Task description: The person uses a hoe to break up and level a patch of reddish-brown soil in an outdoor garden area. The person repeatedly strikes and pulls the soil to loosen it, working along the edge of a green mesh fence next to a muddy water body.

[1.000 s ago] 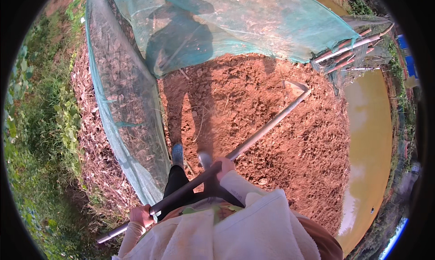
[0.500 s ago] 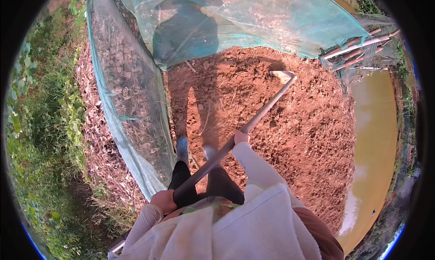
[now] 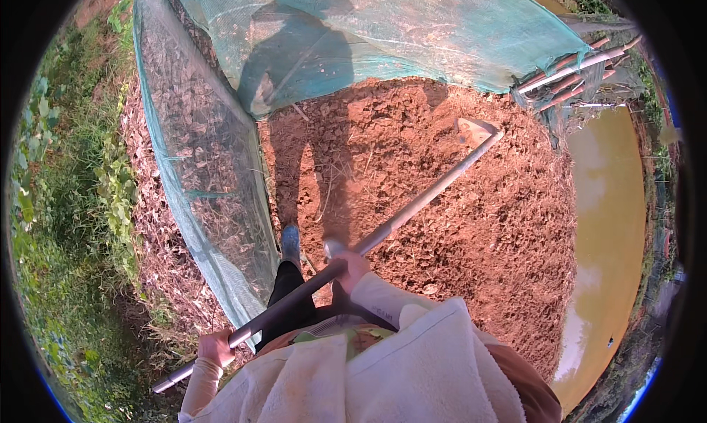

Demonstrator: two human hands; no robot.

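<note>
A long-handled hoe [image 3: 420, 197] runs slantwise across my body from lower left to upper right. Near its butt end, my left hand [image 3: 216, 347] is wrapped round the shaft by my left hip. Farther up the shaft, my right hand [image 3: 352, 270] grips it in front of my legs. The hoe's pale blade [image 3: 475, 132] is at the far right of the reddish soil [image 3: 456, 224], close to the ground; whether it touches, I cannot tell. My boots, one blue-grey [image 3: 291, 244], stand on the soil below the handle.
Green mesh netting [image 3: 412, 32] spans the far side, and another net panel [image 3: 206, 165] runs along my left. Poles [image 3: 571, 73] jut out at the far right. Muddy water [image 3: 607, 224] borders the soil on the right. Green plants [image 3: 66, 224] grow beyond the left net.
Both hands have moved left and toward me with the handle, and its butt end now shows past my left hand. The blade has shifted slightly right and turned.
</note>
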